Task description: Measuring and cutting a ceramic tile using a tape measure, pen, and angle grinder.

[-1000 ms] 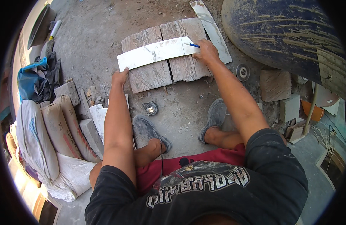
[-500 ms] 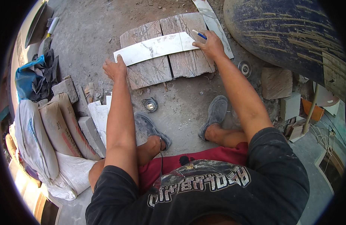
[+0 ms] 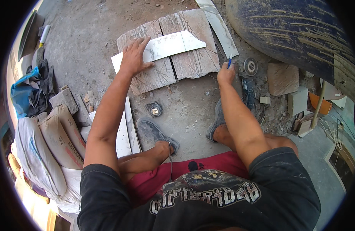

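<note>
A curved white marble-look tile strip (image 3: 169, 45), with a notched right end, lies across two rough stone slabs (image 3: 191, 61). My left hand (image 3: 135, 56) rests on its left part, fingers spread and open, thumb over the slab below the strip. My right hand (image 3: 226, 73) is closed around a blue pen (image 3: 229, 60), held upright beside the right slab's lower corner. Just right of that hand lies an angle grinder (image 3: 247, 90) with a metal disc (image 3: 250, 67). A small dark object with a square light centre (image 3: 154, 109) sits on the dusty ground between slabs and feet.
Another long tile strip (image 3: 219, 29) lies right of the slabs, near a large scored dark curved object (image 3: 291, 27). Stacked sacks (image 3: 40, 154), blue sheeting (image 3: 21, 100) and white tile offcuts (image 3: 129, 127) are at left. Blocks (image 3: 297, 100) and loose cables (image 3: 333, 138) are at right.
My right hand has left the strip's right end and moved down and right with the pen. My left hand has moved from the left end onto the strip, fingers spreading.
</note>
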`<state>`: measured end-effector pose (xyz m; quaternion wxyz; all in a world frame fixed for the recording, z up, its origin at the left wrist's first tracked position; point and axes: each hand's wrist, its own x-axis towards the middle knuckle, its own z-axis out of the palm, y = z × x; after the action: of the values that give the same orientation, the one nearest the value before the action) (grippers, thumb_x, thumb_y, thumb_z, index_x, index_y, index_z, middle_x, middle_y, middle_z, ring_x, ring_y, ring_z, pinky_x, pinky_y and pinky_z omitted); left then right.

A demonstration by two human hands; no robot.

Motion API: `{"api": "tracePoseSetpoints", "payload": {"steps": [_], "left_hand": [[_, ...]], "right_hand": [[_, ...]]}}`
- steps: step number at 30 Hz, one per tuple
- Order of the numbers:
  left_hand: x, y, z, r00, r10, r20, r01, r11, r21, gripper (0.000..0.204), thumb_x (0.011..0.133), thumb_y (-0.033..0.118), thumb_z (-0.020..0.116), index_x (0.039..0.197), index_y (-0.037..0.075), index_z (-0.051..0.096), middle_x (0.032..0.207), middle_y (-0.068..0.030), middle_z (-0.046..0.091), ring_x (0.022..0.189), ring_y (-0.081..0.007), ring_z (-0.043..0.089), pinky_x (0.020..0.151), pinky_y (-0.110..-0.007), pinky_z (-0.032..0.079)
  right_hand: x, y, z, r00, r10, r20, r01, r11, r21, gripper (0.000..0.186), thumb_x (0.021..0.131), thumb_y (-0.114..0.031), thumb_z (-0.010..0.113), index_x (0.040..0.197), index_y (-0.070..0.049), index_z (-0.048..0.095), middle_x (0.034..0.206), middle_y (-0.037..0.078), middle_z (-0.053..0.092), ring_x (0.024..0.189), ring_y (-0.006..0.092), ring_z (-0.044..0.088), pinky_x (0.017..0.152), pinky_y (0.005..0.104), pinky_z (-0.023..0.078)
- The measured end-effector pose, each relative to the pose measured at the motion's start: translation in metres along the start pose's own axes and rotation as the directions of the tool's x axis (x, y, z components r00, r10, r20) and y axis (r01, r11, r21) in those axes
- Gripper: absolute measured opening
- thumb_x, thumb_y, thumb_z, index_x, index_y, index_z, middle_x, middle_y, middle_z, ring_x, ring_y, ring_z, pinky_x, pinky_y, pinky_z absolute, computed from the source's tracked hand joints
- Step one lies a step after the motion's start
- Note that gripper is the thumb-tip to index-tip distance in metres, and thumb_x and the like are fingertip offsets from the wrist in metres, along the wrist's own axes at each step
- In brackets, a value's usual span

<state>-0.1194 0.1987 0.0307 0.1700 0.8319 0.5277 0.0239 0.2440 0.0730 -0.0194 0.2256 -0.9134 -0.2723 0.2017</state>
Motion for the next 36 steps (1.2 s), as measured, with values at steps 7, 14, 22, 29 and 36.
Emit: {"api": "tracePoseSetpoints", "payload": {"steps": [7, 14, 22, 29, 36], "left_hand": [[0.001, -0.008, 0.005, 0.979, 0.172, 0.111, -0.166, 0.984, -0.065, 0.107, 0.071, 0.034, 0.089, 0.159, 0.023, 0.030, 0.154, -0.0127, 0.044, 0.138, -0.0364, 0.044, 0.114, -0.049, 0.034], [0.007, -0.003, 0.001, 0.971, 0.181, 0.158, -0.185, 0.983, 0.011, 0.105, 0.075, 0.032, 0.087, 0.161, 0.021, 0.027, 0.152, -0.0171, 0.044, 0.138, -0.0382, 0.044, 0.113, -0.049, 0.035], [-0.002, -0.014, 0.000, 0.980, 0.155, 0.125, -0.152, 0.988, -0.035, 0.108, 0.072, 0.028, 0.089, 0.161, 0.020, 0.027, 0.151, -0.0182, 0.044, 0.138, -0.0385, 0.044, 0.112, -0.049, 0.036], [-0.011, 0.019, -0.005, 0.995, 0.104, 0.005, -0.104, 0.993, -0.052, 0.101, 0.077, 0.029, 0.085, 0.160, 0.021, 0.027, 0.157, -0.0252, 0.034, 0.142, -0.0452, 0.038, 0.116, -0.050, 0.035], [-0.075, 0.000, -0.063, 0.989, -0.121, -0.090, 0.118, 0.992, -0.031, 0.085, 0.086, 0.034, 0.078, 0.157, 0.021, 0.034, 0.159, -0.0259, 0.031, 0.144, -0.0466, 0.035, 0.118, -0.052, 0.032]], "right_hand": [[-0.007, 0.034, 0.004, 0.992, 0.112, 0.059, -0.104, 0.987, -0.126, 0.034, 0.098, -0.032, 0.057, 0.110, -0.001, 0.065, 0.108, 0.027, 0.068, 0.103, 0.0469, 0.064, 0.090, 0.0525, 0.048], [-0.005, 0.039, -0.022, 0.999, 0.042, 0.030, -0.036, 0.982, -0.186, 0.032, 0.098, -0.035, 0.060, 0.112, -0.006, 0.066, 0.109, 0.026, 0.069, 0.105, 0.0461, 0.064, 0.090, 0.0527, 0.049], [-0.015, 0.033, -0.120, 0.997, -0.028, 0.078, 0.042, 0.981, -0.188, 0.040, 0.098, -0.042, 0.056, 0.110, -0.005, 0.066, 0.104, 0.027, 0.070, 0.103, 0.0466, 0.065, 0.089, 0.0539, 0.049], [0.099, 0.156, -0.190, 0.939, -0.011, -0.343, -0.213, 0.765, -0.608, 0.056, 0.094, -0.045, 0.059, 0.129, -0.001, 0.059, 0.128, 0.029, 0.063, 0.117, 0.0465, 0.061, 0.098, 0.0543, 0.046], [0.040, 0.114, -0.124, 0.963, -0.125, 0.238, 0.215, 0.889, -0.403, 0.081, 0.085, -0.053, 0.071, 0.142, -0.002, 0.047, 0.143, 0.027, 0.054, 0.132, 0.0397, 0.053, 0.108, 0.0483, 0.044]]}}
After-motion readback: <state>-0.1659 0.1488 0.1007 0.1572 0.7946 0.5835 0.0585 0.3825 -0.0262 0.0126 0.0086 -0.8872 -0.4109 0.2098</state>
